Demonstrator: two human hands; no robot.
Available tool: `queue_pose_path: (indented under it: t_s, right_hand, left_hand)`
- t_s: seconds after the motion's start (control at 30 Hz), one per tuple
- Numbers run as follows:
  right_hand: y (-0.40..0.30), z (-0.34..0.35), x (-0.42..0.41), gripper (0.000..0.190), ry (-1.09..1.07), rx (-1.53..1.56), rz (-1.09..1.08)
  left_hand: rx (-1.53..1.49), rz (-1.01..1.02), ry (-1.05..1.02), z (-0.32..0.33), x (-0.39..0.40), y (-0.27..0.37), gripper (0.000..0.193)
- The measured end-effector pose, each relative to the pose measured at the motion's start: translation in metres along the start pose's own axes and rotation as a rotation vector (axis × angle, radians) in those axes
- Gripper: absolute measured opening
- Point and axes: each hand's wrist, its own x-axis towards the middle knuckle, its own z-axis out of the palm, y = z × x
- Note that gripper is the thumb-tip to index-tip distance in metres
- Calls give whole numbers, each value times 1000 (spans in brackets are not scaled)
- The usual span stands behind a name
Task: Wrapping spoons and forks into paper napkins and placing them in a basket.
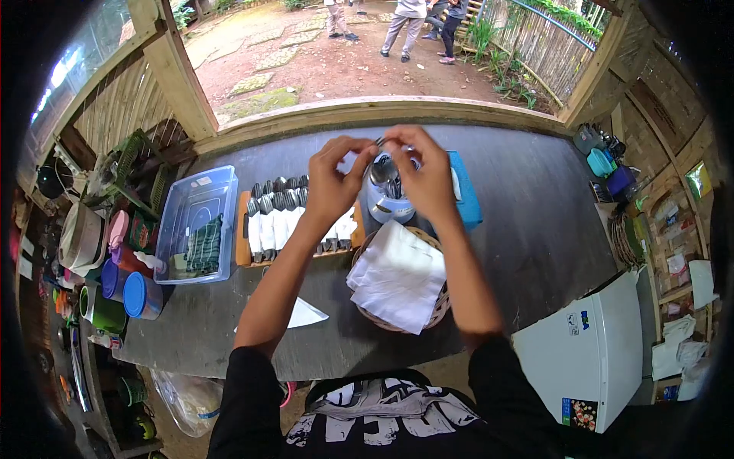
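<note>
My left hand [339,175] and my right hand [423,172] meet above a pale plastic tub [390,209]. Their fingertips pinch a small, dark metal end of a piece of cutlery [381,141]; fingers cover most of it. Several spoons [384,171] stand in the tub. A wooden tray [243,229] to the left carries rows of spoons and forks wrapped in white napkins [281,226]; my left arm hides part of it. Below the tub, a wicker basket [438,312] holds a stack of white paper napkins [395,281]. Another white napkin [307,314] lies on the table, partly behind my left forearm.
A clear plastic bin [229,229] with a green checked cloth [205,244] stands left on the dark table [533,201]. Blue-lidded containers [142,295] line the left edge. A blue box [470,195] sits right of the tub, and a white refrigerator [579,350] stands at lower right.
</note>
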Motion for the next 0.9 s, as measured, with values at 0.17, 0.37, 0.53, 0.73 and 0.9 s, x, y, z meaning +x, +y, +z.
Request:
queue_pose_path:
  t_s: [0.17,0.37,0.53,0.73,0.9]
  right_hand:
    - [17,80,-91,22,-60,230,197]
    - [33,179,-179,18,-224,450,583]
    - [44,229,-208,15,-290,359,682]
    - [61,262,-218,24,-298,39,537]
    - [54,264,-216,27,-280,-109,507]
  left_hand:
    - [-6,-292,-95,-66,-81,-5,10]
    - [-117,-672,-84,-137,-200,-48,16]
    - [61,-733,-64,-175,-251,-58,22]
    - [189,-622,-106,-186,-275,-76,40]
    - [279,-532,-170,-186,-279,-79,45]
